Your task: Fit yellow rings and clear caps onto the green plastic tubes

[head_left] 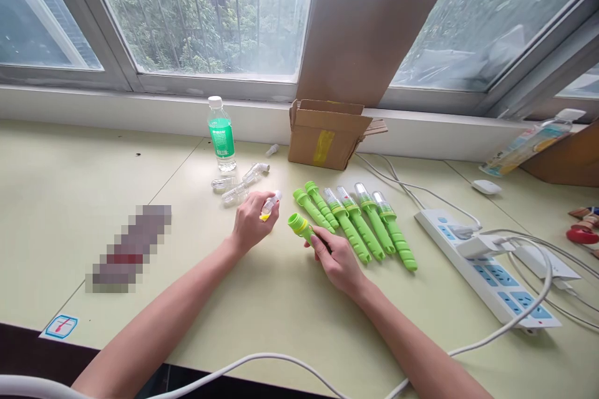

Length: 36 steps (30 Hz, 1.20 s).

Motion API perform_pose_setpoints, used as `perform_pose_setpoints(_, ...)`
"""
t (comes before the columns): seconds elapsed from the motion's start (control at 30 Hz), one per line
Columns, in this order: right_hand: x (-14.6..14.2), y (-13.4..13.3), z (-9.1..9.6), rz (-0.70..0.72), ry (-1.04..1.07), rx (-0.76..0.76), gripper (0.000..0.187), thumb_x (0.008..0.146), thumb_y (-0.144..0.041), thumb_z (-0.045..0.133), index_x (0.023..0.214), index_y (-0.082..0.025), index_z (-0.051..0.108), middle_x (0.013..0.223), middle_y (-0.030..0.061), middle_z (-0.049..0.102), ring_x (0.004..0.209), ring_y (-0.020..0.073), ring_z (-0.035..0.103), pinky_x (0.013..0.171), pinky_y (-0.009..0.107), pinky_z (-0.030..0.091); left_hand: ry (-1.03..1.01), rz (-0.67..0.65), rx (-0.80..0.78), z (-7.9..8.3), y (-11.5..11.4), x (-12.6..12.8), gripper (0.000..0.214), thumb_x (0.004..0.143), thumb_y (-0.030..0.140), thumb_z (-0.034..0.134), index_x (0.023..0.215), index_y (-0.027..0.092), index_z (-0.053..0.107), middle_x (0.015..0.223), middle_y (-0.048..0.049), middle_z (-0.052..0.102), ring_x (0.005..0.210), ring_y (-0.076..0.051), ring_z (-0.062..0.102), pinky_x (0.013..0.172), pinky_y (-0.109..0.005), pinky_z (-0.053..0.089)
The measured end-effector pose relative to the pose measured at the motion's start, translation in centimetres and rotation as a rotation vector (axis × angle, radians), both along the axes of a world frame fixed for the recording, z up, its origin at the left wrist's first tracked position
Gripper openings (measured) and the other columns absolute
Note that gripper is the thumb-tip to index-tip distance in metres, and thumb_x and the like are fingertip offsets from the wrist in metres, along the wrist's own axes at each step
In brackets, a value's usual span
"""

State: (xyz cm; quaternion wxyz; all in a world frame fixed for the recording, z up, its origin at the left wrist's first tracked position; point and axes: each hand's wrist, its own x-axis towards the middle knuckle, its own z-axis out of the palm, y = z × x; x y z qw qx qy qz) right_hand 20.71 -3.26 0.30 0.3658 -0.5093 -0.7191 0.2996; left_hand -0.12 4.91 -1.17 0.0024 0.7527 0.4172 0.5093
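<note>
Pinched in the fingers of my left hand (253,223) is a clear plastic cap (272,202) with a bit of yellow at its lower end. My right hand (337,260) is wrapped round a bright green plastic handle (298,224), its threaded open end tilted up towards the cap; the two parts are apart. Just beyond lie two similar uncapped green handles (312,211). Beside them, several green handles with clear caps (354,229) lie in a row. Left of these, past my left hand, are several loose clear caps (235,194).
A water bottle (221,135) and an open cardboard box (322,137) stand near the window. On the right are a white power strip (486,271) with cables, a white mouse (486,187) and a lying drink bottle (526,143). A white cable crosses the table's front edge.
</note>
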Motion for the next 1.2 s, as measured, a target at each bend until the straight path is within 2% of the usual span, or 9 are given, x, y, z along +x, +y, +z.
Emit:
perform_pose_setpoints(0.23,0.0,0.0,-0.1,0.006,-0.002,0.005,0.032,0.096,-0.043,0.039,0.094,-0.018,0.060,0.072,0.0039,0.062,0.055,0.0156,0.050,0.055,0.029,0.039,0.000,-0.011,-0.037,-0.1,0.3,-0.3,0.019,0.088,0.028,0.056,0.106,0.022,0.059,0.095,-0.0065,0.064,0.085,-0.018,0.061,0.074,-0.031,0.053)
perform_pose_setpoints(0.47,0.0,0.1,-0.3,-0.023,-0.018,0.020,0.030,0.096,-0.041,0.040,0.094,-0.019,0.060,0.072,0.0037,0.063,0.055,0.0159,0.051,0.055,0.029,0.040,-0.044,-0.099,-0.017,0.2,0.2,-0.3,0.024,0.091,0.022,0.051,0.114,0.022,0.054,0.102,-0.0066,0.063,0.091,-0.018,0.061,0.073,-0.029,0.055)
perform_pose_setpoints(0.67,0.2,0.2,-0.6,-0.072,-0.057,0.032,0.032,0.096,-0.042,0.039,0.102,-0.019,0.061,0.076,0.0052,0.066,0.058,0.0177,0.055,0.055,0.030,0.042,-0.077,-0.135,-0.023,1.0,-0.4,-0.5,0.016,0.094,0.022,0.043,0.107,0.020,0.052,0.095,-0.0069,0.060,0.087,-0.017,0.058,0.072,-0.030,0.052)
perform_pose_setpoints(0.83,0.1,0.2,-0.6,-0.067,-0.084,0.056,0.030,0.095,-0.039,0.040,0.103,-0.019,0.061,0.076,0.0048,0.065,0.061,0.0188,0.057,0.057,0.030,0.042,-0.010,-0.174,-0.042,1.1,-0.8,-0.5,0.015,0.095,0.023,0.036,0.088,0.020,0.049,0.080,-0.0049,0.055,0.077,-0.018,0.052,0.070,-0.033,0.047)
perform_pose_setpoints(0.97,0.1,0.1,-0.6,-0.057,-0.084,0.068,0.031,0.095,-0.038,0.040,0.108,-0.018,0.060,0.076,0.0050,0.065,0.061,0.0190,0.057,0.057,0.031,0.043,-0.013,-0.177,-0.073,1.2,-1.0,-0.1,0.016,0.094,0.028,0.038,0.084,0.020,0.048,0.076,-0.0047,0.054,0.073,-0.017,0.051,0.066,-0.032,0.045)
perform_pose_setpoints(1.07,0.1,0.1,-0.6,-0.054,-0.092,0.085,0.031,0.095,-0.037,0.041,0.111,-0.018,0.060,0.077,0.0056,0.067,0.061,0.0195,0.058,0.059,0.031,0.045,-0.111,-0.199,-0.195,1.4,-1.2,0.2,0.018,0.092,0.034,0.044,0.083,0.020,0.050,0.076,-0.0035,0.055,0.070,-0.016,0.054,0.064,-0.029,0.047)
perform_pose_setpoints(1.2,0.1,0.2,-0.7,-0.041,-0.100,0.096,0.031,0.094,-0.035,0.042,0.113,-0.018,0.059,0.084,0.0069,0.069,0.070,0.0220,0.063,0.066,0.033,0.048,-0.371,-0.299,-0.560,1.8,-1.2,0.5,0.018,0.088,0.037,0.051,0.086,0.019,0.052,0.073,0.0006,0.055,0.059,-0.011,0.055,0.056,-0.024,0.046)
